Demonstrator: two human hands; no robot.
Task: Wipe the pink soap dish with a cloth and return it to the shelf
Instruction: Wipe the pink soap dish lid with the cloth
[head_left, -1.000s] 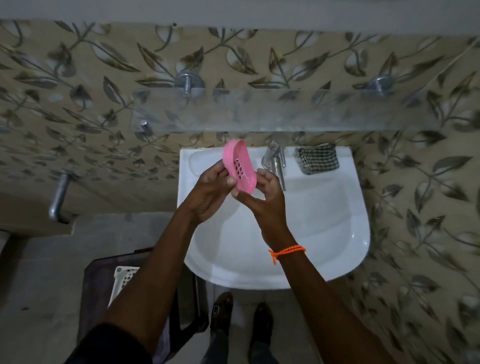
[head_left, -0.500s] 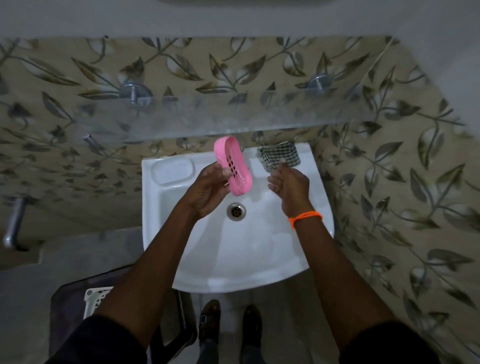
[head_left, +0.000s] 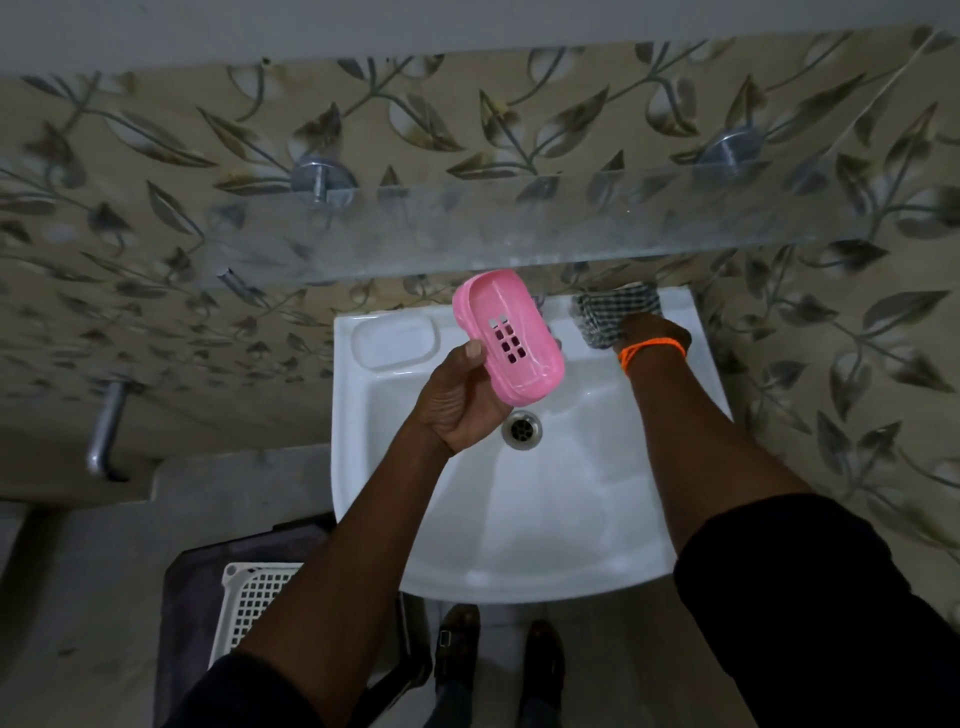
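My left hand (head_left: 457, 397) grips the pink soap dish (head_left: 506, 335) above the white basin, thumb on its rim and its slotted inside facing up. At the basin's back right corner lies a checked cloth (head_left: 608, 314). My right hand (head_left: 649, 332), with an orange thread on the wrist, reaches onto that cloth; its fingers are hidden behind the wrist, so the grip does not show. A glass shelf (head_left: 519, 234) runs along the wall above the basin.
The white basin (head_left: 519, 519) has a drain (head_left: 521, 428) below the dish and a moulded soap recess (head_left: 392, 340) at its back left. The tap is hidden behind the dish. A white basket (head_left: 249, 603) sits low on the left, a metal pipe (head_left: 106, 431) further left.
My right hand let go of the dish and moved back right onto the cloth. My left hand turned the dish from edge-on to its open side facing up.
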